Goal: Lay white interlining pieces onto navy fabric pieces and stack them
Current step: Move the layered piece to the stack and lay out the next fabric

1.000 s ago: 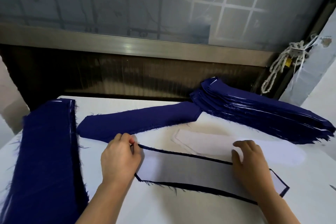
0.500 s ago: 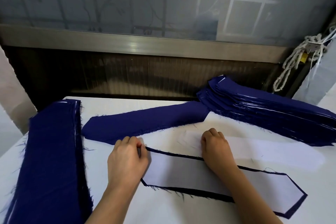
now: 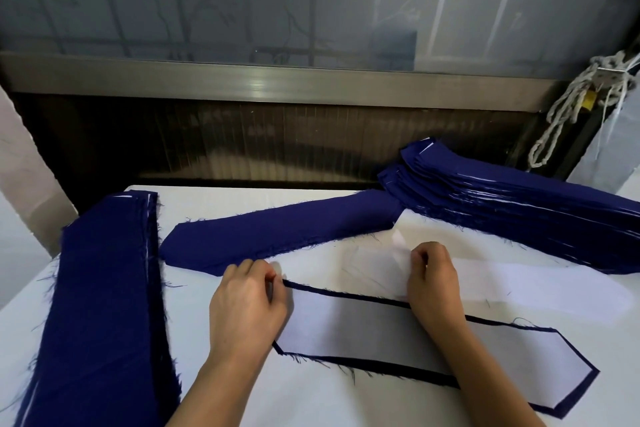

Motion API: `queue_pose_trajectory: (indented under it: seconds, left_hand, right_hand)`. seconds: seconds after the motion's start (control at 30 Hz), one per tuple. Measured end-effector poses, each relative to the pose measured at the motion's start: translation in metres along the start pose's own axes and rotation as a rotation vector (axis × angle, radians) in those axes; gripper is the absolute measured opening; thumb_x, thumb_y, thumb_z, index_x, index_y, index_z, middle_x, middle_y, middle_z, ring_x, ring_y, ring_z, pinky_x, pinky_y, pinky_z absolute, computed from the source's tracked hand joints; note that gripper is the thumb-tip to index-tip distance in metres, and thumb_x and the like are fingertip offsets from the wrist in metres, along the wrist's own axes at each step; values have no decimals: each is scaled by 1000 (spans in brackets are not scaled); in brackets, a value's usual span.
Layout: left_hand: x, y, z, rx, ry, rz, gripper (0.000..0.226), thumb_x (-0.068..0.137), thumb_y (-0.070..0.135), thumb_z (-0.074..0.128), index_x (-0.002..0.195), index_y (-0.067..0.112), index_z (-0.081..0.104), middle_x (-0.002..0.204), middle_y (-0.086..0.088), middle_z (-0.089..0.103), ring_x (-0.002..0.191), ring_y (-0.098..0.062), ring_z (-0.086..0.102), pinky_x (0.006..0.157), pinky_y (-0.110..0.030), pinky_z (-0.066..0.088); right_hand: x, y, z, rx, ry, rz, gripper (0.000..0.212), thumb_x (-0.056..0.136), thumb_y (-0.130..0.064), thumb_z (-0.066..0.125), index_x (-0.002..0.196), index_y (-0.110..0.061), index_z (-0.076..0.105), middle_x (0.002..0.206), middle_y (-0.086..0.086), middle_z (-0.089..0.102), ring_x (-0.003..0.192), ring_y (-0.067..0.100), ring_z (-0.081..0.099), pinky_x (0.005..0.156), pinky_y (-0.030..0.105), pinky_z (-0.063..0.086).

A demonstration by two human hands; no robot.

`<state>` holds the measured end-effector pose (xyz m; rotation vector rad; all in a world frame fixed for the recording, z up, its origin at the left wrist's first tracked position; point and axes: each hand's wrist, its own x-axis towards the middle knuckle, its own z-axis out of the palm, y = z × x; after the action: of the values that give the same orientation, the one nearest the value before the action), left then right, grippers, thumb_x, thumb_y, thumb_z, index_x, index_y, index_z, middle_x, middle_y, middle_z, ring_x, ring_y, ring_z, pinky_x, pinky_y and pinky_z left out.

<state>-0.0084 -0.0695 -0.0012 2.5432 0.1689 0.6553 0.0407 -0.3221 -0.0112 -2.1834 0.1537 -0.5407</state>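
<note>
Table [image 3: 311, 399], two pinches: left hand [image 3: 246, 305] on navy piece [image 3: 391, 367], right hand [image 3: 433, 281] on interlining [image 3: 398, 246].

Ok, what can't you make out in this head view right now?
Head view only:
Right stack: cut off by the right edge; ply count too fine.
Left stack: runs off the bottom edge.
Lined piece: its left end is under the left hand; that grip is hidden.
Interlining pinched by the right hand: blurred, one ply or more unclear.
</note>
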Motion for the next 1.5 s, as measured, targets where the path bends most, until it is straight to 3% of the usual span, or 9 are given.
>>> queue_pose_trajectory:
  seconds: [0.23, 0.37, 0.5, 0.6, 0.83, 1.0, 1.13, 1.3, 1.5]
  left_hand:
    - [-1, 3, 3, -211, 38, 159, 30, 99, 45, 46, 84, 27, 64, 76, 21, 58, 78, -7, 49, 63, -24, 42]
    - [-1, 4, 6, -288, -13, 236, 43, 101, 52, 32, 84, 31, 65, 78, 22, 57, 83, -10, 50, 67, -21, 39]
    - [-1, 1, 9, -250, -45, 217, 50, 102, 52, 28, 75, 25, 60, 73, 16, 55, 81, -10, 49, 66, -26, 41]
    - [0, 1, 9, -242, -60, 208, 49, 101, 52, 29, 75, 25, 61, 73, 16, 56, 83, -9, 49, 67, -23, 41]
    - [-1, 2, 8, -231, -75, 195, 37, 103, 42, 42, 75, 26, 61, 72, 18, 55, 80, -7, 47, 65, -19, 36]
    - [-1, 3, 9, -230, -55, 179, 23, 98, 30, 57, 76, 26, 63, 72, 21, 56, 79, -6, 47, 65, -16, 35]
    - [0, 2, 9, -225, -59, 171, 25, 99, 31, 56, 75, 28, 61, 71, 21, 54, 80, -5, 47, 65, -14, 34]
    - [0, 2, 9, -225, -59, 169, 22, 97, 28, 59, 76, 27, 62, 73, 21, 56, 80, -6, 47, 65, -16, 37]
    - [0, 3, 9, -221, -60, 166, 20, 94, 26, 62, 74, 26, 62, 71, 20, 56, 80, -6, 47, 63, -18, 38]
  right_hand:
    - [-14, -18, -7, -136, 232, -345, 14, 95, -2, 49, 93, -16, 50, 107, -2, 53, 95, 10, 42, 84, 24, 30]
    - [-30, -33, 6, -241, 166, -548, 11, 95, -6, 46, 90, -15, 50, 107, -3, 52, 95, 12, 45, 84, 27, 32]
    - [-24, -21, 7, -469, -4, -335, 4, 93, -16, 54, 97, -17, 53, 100, -2, 52, 90, 21, 48, 81, 33, 39]
    - [-15, -5, -1, -551, -154, -228, 21, 94, -32, 52, 109, -18, 56, 108, -3, 51, 98, 18, 47, 88, 31, 41]
    - [-10, -5, -11, -506, -251, -175, 36, 76, -13, 57, 112, -18, 61, 110, -3, 52, 100, 19, 46, 89, 29, 36]
    - [-6, -2, -23, -800, -196, -183, 32, 77, -22, 57, 108, -29, 62, 108, -10, 58, 109, 17, 46, 98, 35, 22]
    - [-2, 1, -27, -788, -165, -149, 27, 82, -20, 56, 105, -27, 66, 109, -8, 59, 109, 18, 47, 99, 38, 21]
    - [-1, 5, -25, -720, -208, -192, 38, 89, -28, 50, 126, -29, 54, 124, -7, 52, 113, 18, 45, 97, 35, 26]
    - [-1, 6, -23, -719, -154, -211, 19, 98, -24, 45, 106, -22, 62, 108, -4, 53, 98, 19, 48, 86, 34, 30]
